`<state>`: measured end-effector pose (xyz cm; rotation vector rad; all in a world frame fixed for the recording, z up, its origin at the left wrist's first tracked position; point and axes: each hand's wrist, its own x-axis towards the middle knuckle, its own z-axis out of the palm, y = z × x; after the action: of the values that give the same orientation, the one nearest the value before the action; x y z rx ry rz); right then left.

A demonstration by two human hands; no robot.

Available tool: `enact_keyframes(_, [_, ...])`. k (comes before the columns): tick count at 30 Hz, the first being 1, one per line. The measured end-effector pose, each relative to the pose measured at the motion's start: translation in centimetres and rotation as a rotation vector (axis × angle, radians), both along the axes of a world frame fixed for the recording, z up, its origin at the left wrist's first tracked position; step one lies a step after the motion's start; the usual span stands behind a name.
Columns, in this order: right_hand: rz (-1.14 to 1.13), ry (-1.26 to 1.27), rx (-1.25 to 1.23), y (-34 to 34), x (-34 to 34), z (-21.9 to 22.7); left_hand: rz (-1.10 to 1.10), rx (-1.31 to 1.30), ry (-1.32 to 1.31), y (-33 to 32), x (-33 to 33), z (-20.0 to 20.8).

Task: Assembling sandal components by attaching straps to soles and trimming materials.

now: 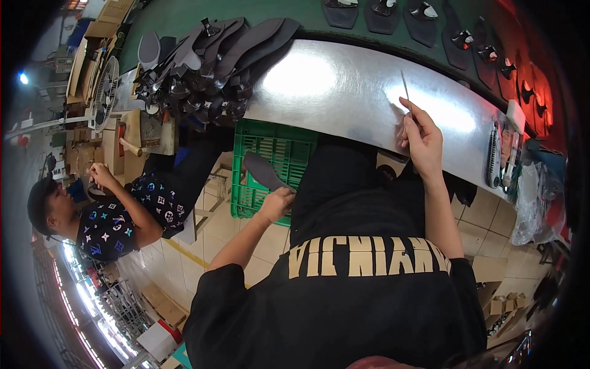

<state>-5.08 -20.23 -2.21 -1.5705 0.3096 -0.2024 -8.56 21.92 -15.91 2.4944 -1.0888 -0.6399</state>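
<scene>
My left hand [278, 204] is closed on one end of a dark grey shoe sole [261, 170], holding it low over the green plastic crate [236, 200] beside my lap. Above the metal bench, my right hand [423, 136] pinches a thin, slender stick-like tool [404, 84] that points up and away; its tip is too fine to make out. Left of the bare bench top lies a heap of dark sandal soles [200, 64] with glossy straps, overlapping one another.
A shiny metal bench [344, 92] runs in front of me. Behind it, several sandals [384, 15] stand in a row on a green belt [258, 11]. A black-handled tool [493, 154] and clear plastic bag [533, 200] are at the right. A co-worker [132, 212] sits left near a fan [106, 92].
</scene>
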Motion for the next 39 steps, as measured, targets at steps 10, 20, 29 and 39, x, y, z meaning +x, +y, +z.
enact_keyframes(10, [0.435, -0.158, -0.173, 5.3, -0.9, 4.7, 0.505, -0.555, -0.765, -9.5, 10.4, 21.9])
enact_keyframes(20, [0.685, 0.104, 0.358, 8.2, -0.3, 6.1, 0.609, -1.006, -0.226, -18.5, 13.5, 20.2])
enact_keyframes(29, [0.518, 0.357, 0.708, 5.4, -1.3, 5.5, 0.851, -1.246, 0.87, -22.1, 10.3, 17.9])
enact_keyframes(39, [0.515, 0.354, 0.717, 5.2, -1.9, 4.8, 0.809, -1.13, 0.794, -21.8, 9.9, 16.6])
